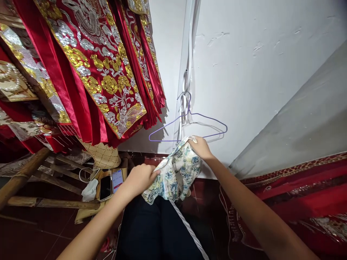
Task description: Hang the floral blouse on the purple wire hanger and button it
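Left hand (142, 178) and right hand (200, 146) each grip a floral-print garment (165, 178) in front of a hanging purple wire hanger (189, 111).

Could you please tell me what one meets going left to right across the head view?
Slanting bamboo pole, crumpled white bundle, dark-screened phone, lit phone, left hand, floral garment, right hand, red fabric.

Hanger (188, 111) — partly behind floral cloth (166, 178)

Stand (86, 213): blk phone (105, 188), lit phone (117, 179), wht wad (89, 190).
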`<control>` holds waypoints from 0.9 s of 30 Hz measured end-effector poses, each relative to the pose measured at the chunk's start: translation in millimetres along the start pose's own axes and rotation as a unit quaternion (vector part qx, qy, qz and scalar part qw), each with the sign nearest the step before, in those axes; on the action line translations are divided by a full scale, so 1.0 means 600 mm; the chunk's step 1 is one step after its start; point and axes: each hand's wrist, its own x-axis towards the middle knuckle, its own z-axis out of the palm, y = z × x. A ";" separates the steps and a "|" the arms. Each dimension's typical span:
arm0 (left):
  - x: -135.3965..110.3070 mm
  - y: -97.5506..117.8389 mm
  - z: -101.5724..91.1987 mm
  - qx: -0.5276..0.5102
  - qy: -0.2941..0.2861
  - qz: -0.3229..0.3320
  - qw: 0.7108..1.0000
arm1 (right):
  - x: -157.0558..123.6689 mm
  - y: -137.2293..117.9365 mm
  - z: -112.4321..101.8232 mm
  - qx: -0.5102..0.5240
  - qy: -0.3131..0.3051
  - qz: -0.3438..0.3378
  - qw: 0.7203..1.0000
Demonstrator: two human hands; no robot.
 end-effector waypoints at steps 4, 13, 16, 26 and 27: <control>0.045 -0.056 -0.018 0.027 -0.012 -0.035 0.999 | -0.037 -0.001 -0.053 -0.034 -0.008 -0.007 0.999; 0.120 -0.023 -0.051 -0.054 0.116 0.164 0.978 | -0.087 -0.054 -0.094 -0.046 0.006 -0.018 0.999; 0.103 -0.034 -0.065 -0.045 0.130 0.150 0.979 | -0.084 -0.052 -0.096 -0.089 0.022 -0.025 0.995; 0.115 0.012 -0.110 -0.063 0.167 0.208 0.962 | -0.130 -0.100 -0.033 0.066 -0.078 -0.017 0.995; 0.128 0.016 -0.111 -0.075 0.179 0.206 0.959 | -0.135 -0.108 -0.034 0.064 -0.091 -0.046 0.993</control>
